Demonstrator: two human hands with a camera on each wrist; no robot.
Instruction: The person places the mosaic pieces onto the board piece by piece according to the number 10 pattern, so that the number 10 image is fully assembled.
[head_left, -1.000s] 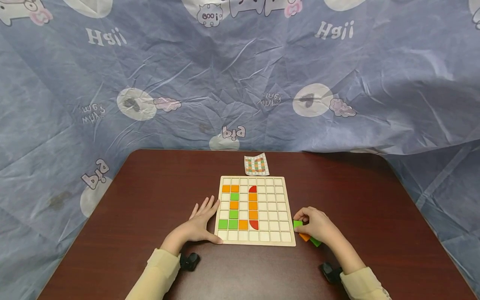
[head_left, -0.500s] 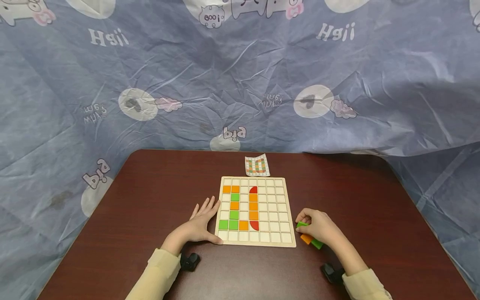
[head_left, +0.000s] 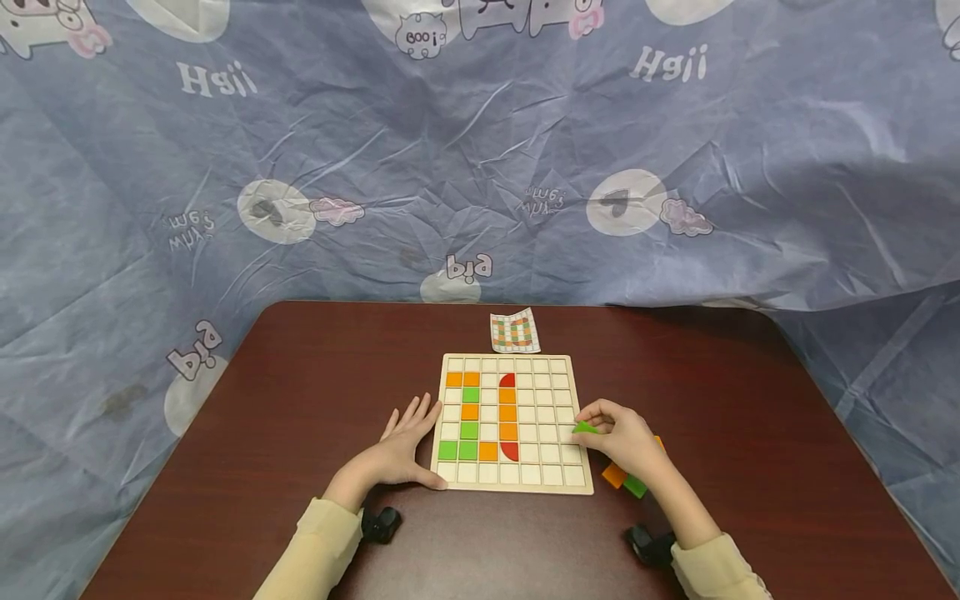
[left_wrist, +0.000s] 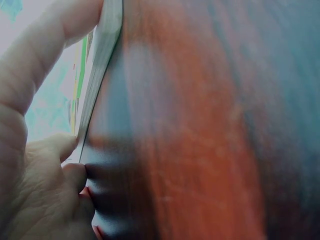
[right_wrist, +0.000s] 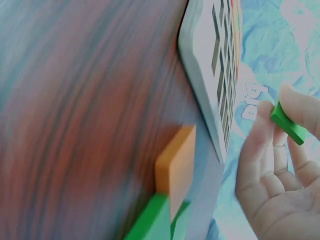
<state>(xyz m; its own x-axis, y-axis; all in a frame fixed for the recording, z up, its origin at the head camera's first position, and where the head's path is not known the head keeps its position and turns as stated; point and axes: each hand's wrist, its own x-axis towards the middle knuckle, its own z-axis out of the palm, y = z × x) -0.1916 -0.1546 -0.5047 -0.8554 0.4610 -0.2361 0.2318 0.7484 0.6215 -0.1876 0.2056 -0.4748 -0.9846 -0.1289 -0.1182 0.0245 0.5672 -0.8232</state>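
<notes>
A pale wooden grid board (head_left: 538, 475) lies flat, with orange, green and red quarter-round tiles set in some of its squares. My left hand (head_left: 397, 450) rests at its left edge, fingers spread, with the thumb on the near left corner; the left wrist view shows thumb and fingers against the board's side. Between thumb and index finger, my right hand (head_left: 626, 440) pinches a green square tile (right_wrist: 288, 123), held above the board's right edge. Beneath that hand lie loose tiles, among them an orange tile (head_left: 614, 476) and a green tile (head_left: 635, 486), partly hidden by the hand.
Just behind the board lies a small paper card (head_left: 514, 331) printed with a coloured grid pattern. All of it is on a dark reddish-brown table (head_left: 360, 358). A blue-grey printed cloth (head_left: 420, 150) hangs behind the table's far edge.
My right hand has lifted the green tile from the loose tiles and carried it left and away from me to the board's right edge. The left hand has not moved.
</notes>
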